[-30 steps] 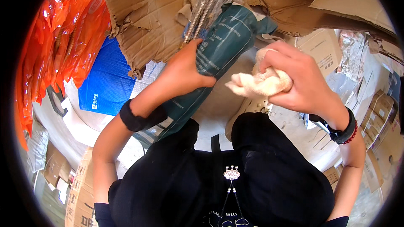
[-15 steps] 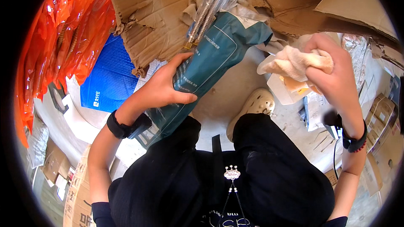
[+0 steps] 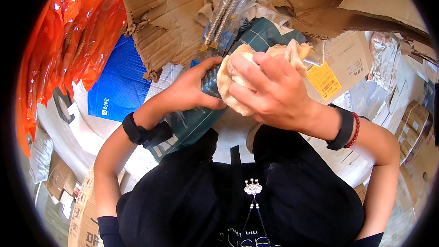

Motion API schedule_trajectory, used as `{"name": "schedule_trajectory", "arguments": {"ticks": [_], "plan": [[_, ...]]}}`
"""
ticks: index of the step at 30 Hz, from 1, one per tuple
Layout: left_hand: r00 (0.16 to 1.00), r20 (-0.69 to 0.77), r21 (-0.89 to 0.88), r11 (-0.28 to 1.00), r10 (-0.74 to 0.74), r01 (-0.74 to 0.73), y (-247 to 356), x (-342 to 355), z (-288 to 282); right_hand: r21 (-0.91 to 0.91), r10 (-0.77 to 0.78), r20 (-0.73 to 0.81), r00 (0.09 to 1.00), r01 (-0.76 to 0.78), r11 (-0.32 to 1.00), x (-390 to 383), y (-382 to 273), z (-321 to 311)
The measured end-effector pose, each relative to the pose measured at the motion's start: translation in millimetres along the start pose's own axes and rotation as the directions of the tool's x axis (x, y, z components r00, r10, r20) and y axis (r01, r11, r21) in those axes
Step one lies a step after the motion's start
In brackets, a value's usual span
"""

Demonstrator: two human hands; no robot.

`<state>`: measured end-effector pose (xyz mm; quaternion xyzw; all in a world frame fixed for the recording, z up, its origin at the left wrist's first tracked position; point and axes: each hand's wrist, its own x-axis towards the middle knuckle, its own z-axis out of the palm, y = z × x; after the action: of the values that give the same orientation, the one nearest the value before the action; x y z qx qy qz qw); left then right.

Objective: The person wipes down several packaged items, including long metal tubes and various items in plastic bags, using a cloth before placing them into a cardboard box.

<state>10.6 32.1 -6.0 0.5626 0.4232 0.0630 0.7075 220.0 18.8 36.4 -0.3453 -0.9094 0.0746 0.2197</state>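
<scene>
A long dark-green plastic-wrapped package [image 3: 190, 123] slants upward from between my knees. My left hand [image 3: 194, 87] grips it around the side, fingers wrapped over it. My right hand [image 3: 267, 87] is closed on a crumpled beige cloth [image 3: 225, 82] over the package's middle, hiding that part; whether the cloth presses on it I cannot tell. Just beyond lie metal braided hoses [image 3: 228, 9] in clear plastic. A box with a yellow label [image 3: 324, 81] shows to the right of the cloth.
Orange plastic bags [image 3: 73, 27] fill the upper left, beside a blue bubble mailer [image 3: 112, 87]. Torn cardboard sheets [image 3: 169, 23] cover the back, with another flap [image 3: 384, 0] at upper right. Boxes and wrapped parcels [image 3: 382, 57] crowd the right side; a carton [image 3: 82, 210] stands at lower left.
My right hand with the cloth has swung left from the right side to over the green package. My left hand stays on the package, shifted only a little.
</scene>
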Motion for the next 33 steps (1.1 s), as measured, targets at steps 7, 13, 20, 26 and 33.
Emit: {"name": "schedule_trajectory", "arguments": {"ticks": [7, 13, 20, 26, 33], "plan": [[0.984, 0.030, -0.138, 0.974, -0.175, 0.178, 3, -5, -1, -0.126, -0.133, -0.031, 0.991, 0.128, 0.984, -13, 17, 14], [0.974, 0.035, -0.091, 0.970, -0.224, 0.226, 1, -13, -3, -0.212, 0.034, 0.084, 0.996, -0.015, 0.977, -14, 59, 10], [0.969, 0.004, -0.065, 0.967, -0.247, 0.246, -13, -28, -5, 0.305, 0.287, 0.156, 0.945, -0.322, 0.896, -18, 80, 1], [0.989, -0.031, -0.050, 0.988, -0.148, 0.146, -11, -32, -4, 0.801, 0.750, 0.416, 0.514, -0.598, -0.034, -12, 71, 4], [0.981, -0.059, -0.113, 0.978, -0.184, 0.177, 4, -21, -2, 0.675, 0.693, 0.584, 0.422, -0.727, -0.126, -3, 63, 6]]}}
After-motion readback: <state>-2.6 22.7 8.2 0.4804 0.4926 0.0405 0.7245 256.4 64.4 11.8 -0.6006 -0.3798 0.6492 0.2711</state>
